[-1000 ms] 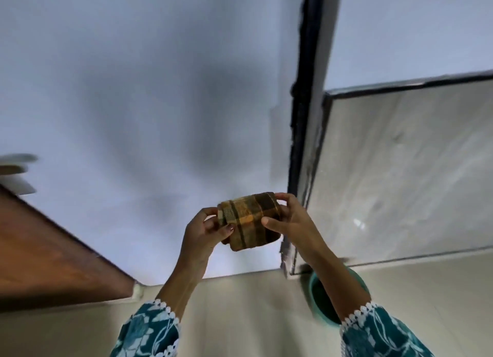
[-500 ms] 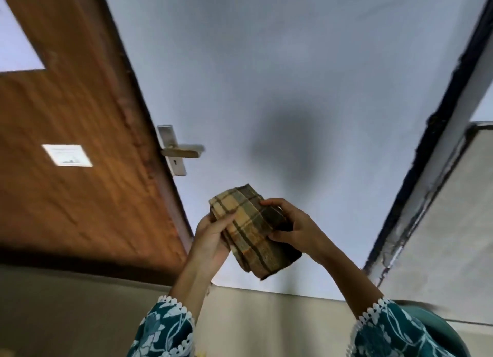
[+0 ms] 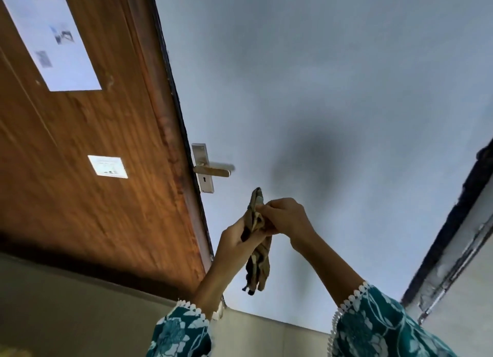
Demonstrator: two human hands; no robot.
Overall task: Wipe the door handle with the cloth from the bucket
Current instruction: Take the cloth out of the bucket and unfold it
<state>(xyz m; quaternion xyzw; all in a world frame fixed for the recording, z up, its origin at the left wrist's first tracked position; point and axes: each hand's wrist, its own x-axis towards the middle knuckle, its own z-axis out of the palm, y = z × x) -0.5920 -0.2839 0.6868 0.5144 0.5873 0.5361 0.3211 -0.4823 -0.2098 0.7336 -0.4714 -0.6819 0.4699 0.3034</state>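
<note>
A brown and tan checked cloth [image 3: 258,266] hangs bunched between both hands in the lower middle of the head view. My left hand [image 3: 234,239] grips its middle from the left. My right hand [image 3: 286,216] pinches its upper part from the right. A silver lever door handle [image 3: 212,171] on a metal plate sticks out from the edge of a brown wooden door [image 3: 93,196], above and to the left of the cloth, a short gap away. The bucket is out of view.
A pale blue-grey wall [image 3: 333,76] fills the middle and right. A dark frame edge [image 3: 453,223] runs along the right side. White paper notices [image 3: 53,36] and a small white label [image 3: 108,166] are stuck on the door. Beige floor [image 3: 80,316] lies below.
The view has swung left and closer to the door, bringing the handle near the hands. The cloth went from a folded block to a bunched strip hanging down.
</note>
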